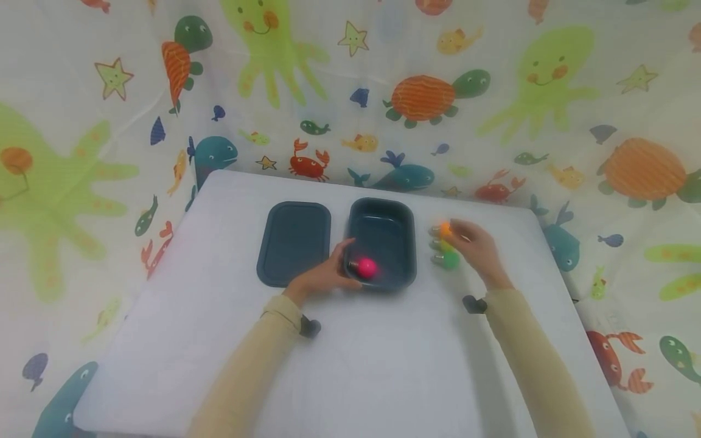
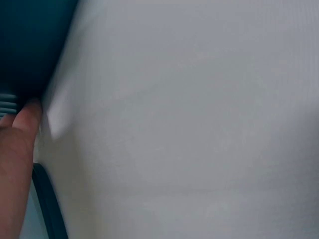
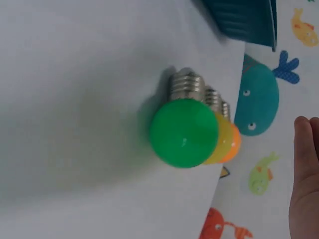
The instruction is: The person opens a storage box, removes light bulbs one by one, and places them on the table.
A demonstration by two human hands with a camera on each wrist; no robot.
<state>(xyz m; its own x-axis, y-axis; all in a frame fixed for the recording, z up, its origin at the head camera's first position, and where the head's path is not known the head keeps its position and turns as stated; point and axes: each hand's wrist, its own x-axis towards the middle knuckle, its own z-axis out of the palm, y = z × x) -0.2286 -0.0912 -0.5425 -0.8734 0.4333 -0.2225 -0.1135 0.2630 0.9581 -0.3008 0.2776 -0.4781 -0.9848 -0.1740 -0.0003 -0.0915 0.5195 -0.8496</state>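
A dark blue-green plastic container point(image 1: 386, 240) stands on the table, and a pink light bulb point(image 1: 366, 267) lies inside near its front left. My left hand point(image 1: 323, 274) holds the container's near left corner, fingers along the left side and thumb at the front. In the left wrist view only part of that hand point(image 2: 22, 134) shows against the container wall point(image 2: 35, 40). To the right lie an orange bulb point(image 3: 234, 143), a yellow bulb point(image 3: 220, 144) and a green bulb point(image 3: 183, 133) in a row. My right hand point(image 1: 479, 246) hovers beside the orange bulb, fingers extended, holding nothing visible.
A flat dark lid point(image 1: 296, 240) lies left of the container, behind my left hand. The white table point(image 1: 372, 365) ends at a curtain point(image 1: 339, 109) printed with sea animals. Dark wrist cameras sit on both cuffs.
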